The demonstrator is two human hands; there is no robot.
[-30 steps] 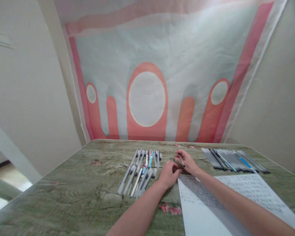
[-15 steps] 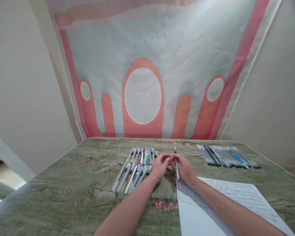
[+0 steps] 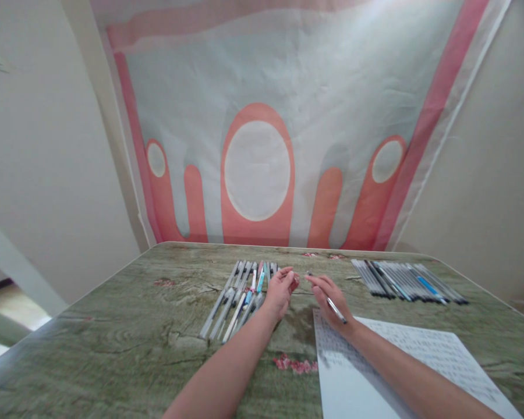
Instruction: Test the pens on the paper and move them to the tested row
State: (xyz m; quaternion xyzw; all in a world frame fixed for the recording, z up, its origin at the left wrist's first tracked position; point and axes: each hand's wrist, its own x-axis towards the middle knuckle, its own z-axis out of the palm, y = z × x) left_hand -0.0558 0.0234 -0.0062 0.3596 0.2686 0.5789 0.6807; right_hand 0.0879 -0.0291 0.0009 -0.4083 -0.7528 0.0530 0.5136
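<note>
"One pen (image 3: 336,309) in the grip, then?"

"Yes, clamped in the right hand (image 3: 332,295). The left hand (image 3: 280,297) is near it, not touching; its fingertips are drawn in, but I can't tell whether they hold anything."

"How does the pen look?"

"Slim, pale along the barrel, dark at both ends. It slants from far left to near right, close to the far left corner of the written sheet (image 3: 353,378)."

"And elsewhere on the bench (image 3: 113,337)?"

"To the left, two rows of pens (image 3: 234,319), mostly greyish, some white, blue or pink. At far right, a slanted row of slim sticks (image 3: 402,282), grey and black, one bright blue."
</note>
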